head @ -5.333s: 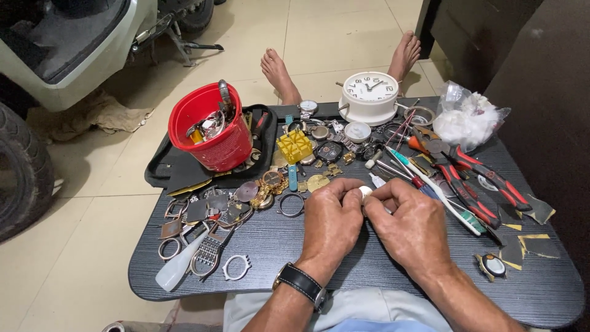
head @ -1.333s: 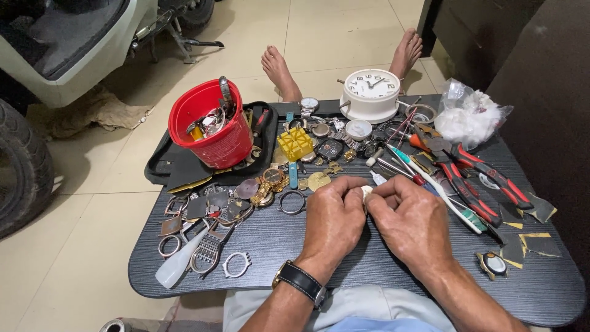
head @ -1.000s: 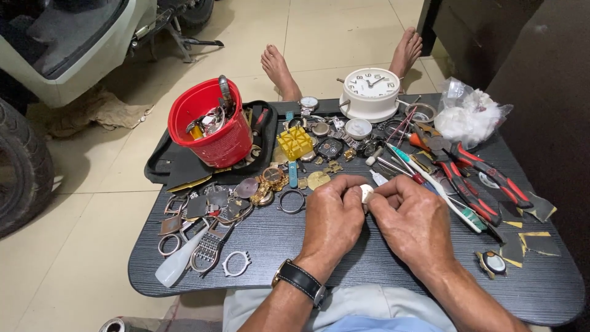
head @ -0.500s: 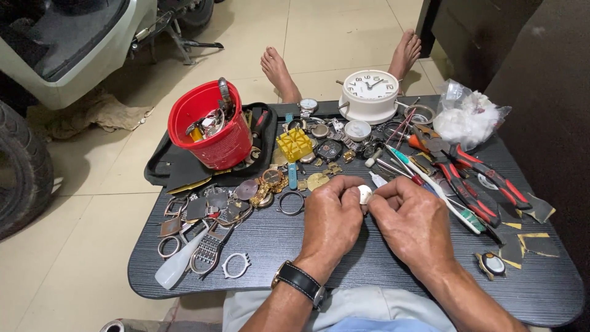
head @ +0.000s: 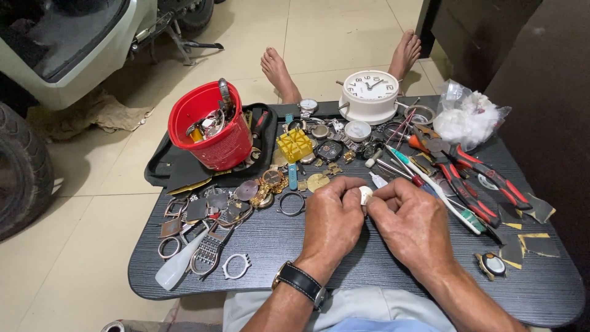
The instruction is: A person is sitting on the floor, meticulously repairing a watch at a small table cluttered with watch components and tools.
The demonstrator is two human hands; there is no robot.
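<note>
Pinching a small white round part (head: 365,195) between the fingertips of both hands, we hold it just above the middle of the dark wood-grain table (head: 381,270); the left hand (head: 332,222) curls its fingers in from one side and the right hand (head: 410,222) from the other, knuckles up, so most of the part is hidden and we cannot tell what it is. A black-strapped wristwatch (head: 301,283) sits on the left wrist. Just beyond the hands lie loose watch cases, rings and dials too crowded to count, among them one yellow square block (head: 294,144). To the right we count two pairs of red-handled pliers (head: 476,178), and near them screwdrivers whose number is unclear. One white alarm clock (head: 370,95) stands at the far edge, one clear bag of white cotton (head: 470,118) beside it, and one red bucket (head: 212,129) of metal bits rests on a black tray (head: 169,169) at the left. Two bare feet (head: 279,71) show past the table, and a tyre (head: 21,166) is cut off at the left edge. Compared with half a second ago, the hands and the part sit in the same place, and the rest of the table looks unchanged.
</note>
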